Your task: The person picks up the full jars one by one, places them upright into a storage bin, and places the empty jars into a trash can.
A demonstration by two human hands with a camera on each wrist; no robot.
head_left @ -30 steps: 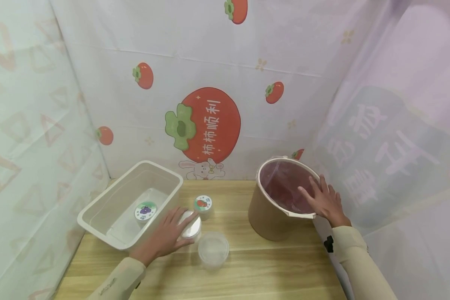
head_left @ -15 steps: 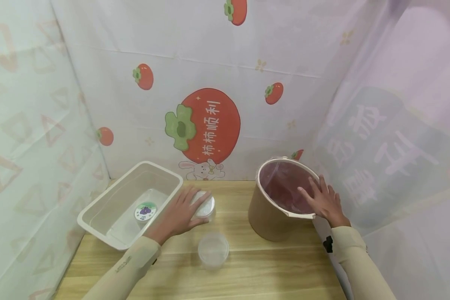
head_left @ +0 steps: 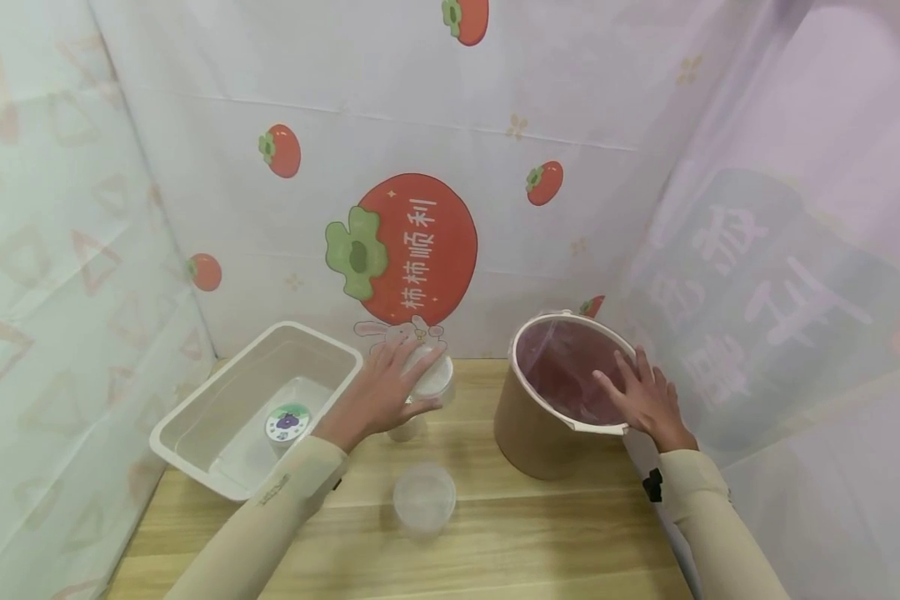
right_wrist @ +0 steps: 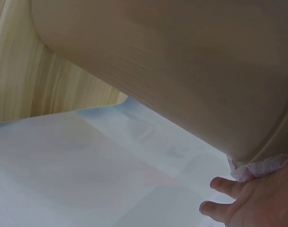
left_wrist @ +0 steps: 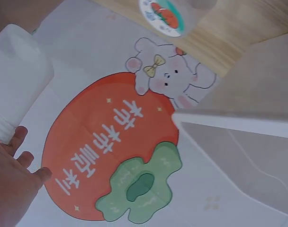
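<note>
My left hand (head_left: 382, 390) grips a white-lidded plastic jar (head_left: 437, 379) from above, raised off the table near the back cloth. In the left wrist view this jar's pale side (left_wrist: 22, 71) stands over my fingertips. Partly hidden below the hand is a second jar (head_left: 407, 430); the left wrist view shows its red-fruit label (left_wrist: 165, 18). An empty-looking clear round tub (head_left: 424, 498) stands nearer me. My right hand (head_left: 648, 404) rests on the rim of a brown bin (head_left: 528, 433), fingers spread. The bin has a translucent liner and leans somewhat.
A beige rectangular basin (head_left: 167, 454) stands on the left, holding one jar with a purple-fruit label (head_left: 287, 422). Patterned cloth walls (head_left: 570, 100) close off the back and both sides of the wooden table (head_left: 540, 542).
My left hand has carried the white-lidded jar up and away, from beside the clear tub past the red-fruit jar towards the back cloth. My right hand has stayed on the bin rim.
</note>
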